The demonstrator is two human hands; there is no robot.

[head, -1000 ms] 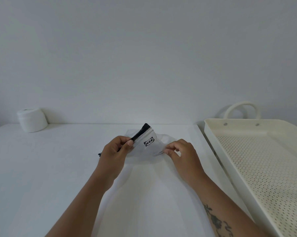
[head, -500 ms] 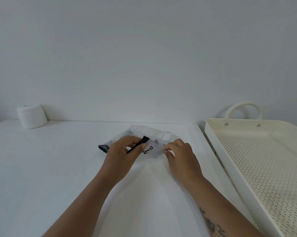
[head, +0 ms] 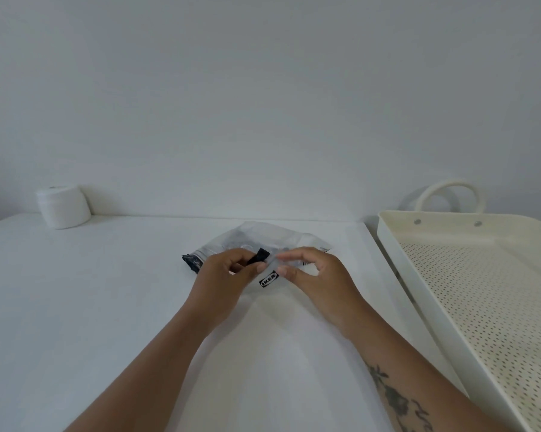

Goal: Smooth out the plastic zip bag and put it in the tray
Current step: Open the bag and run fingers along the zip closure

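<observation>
Plastic zip bag (head: 256,241) lies crumpled, long axis left-right; left hand (head: 224,275) and right hand (head: 312,275) pinch it.

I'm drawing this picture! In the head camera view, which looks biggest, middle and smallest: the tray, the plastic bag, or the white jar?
1. Tray, by far the biggest, though it is also nearest the camera.
2. Plastic bag, crumpled and partly hidden by both hands.
3. White jar, smallest, but farthest away, so bag versus jar is unsure.
</observation>
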